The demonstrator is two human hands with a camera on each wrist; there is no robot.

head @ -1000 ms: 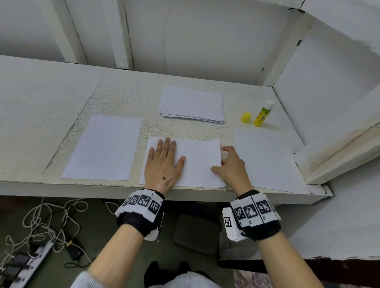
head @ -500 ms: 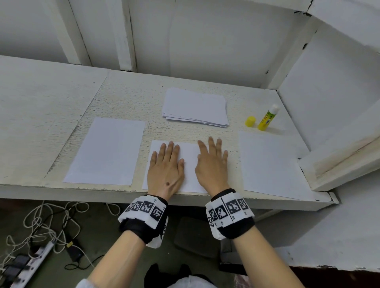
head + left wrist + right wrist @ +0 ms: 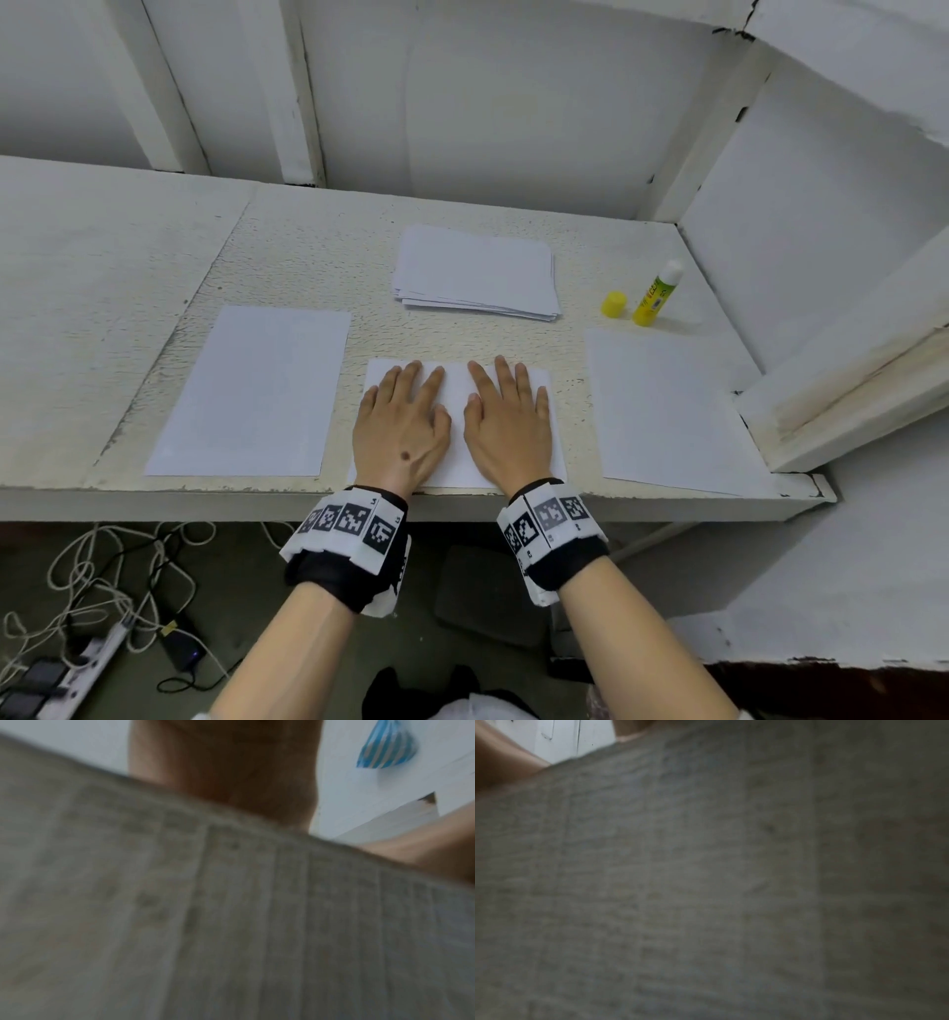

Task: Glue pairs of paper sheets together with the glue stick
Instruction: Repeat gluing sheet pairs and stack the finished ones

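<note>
A white paper sheet (image 3: 457, 383) lies at the front middle of the white shelf (image 3: 308, 241). My left hand (image 3: 403, 419) lies flat on its left half, fingers straight. Beside it, my right hand (image 3: 506, 411) presses flat on the right half. A single sheet (image 3: 251, 390) lies to the left, another (image 3: 662, 406) to the right. A stack of sheets (image 3: 475, 272) sits further back. The uncapped yellow glue stick (image 3: 657, 293) stands at the back right, its yellow cap (image 3: 614, 303) beside it. Both wrist views are blurred, mostly filled by the shelf's front edge.
A white wall and slanted beams close the back; a sloped white ledge (image 3: 842, 390) hems in the right side. Below the shelf, cables and a power strip (image 3: 67, 668) lie on the floor. A blue striped bag (image 3: 385, 748) shows in the left wrist view.
My right hand left the sheet's right edge, where it pinched the paper, and now lies flat on the sheet beside my left hand. The left hand has stayed flat.
</note>
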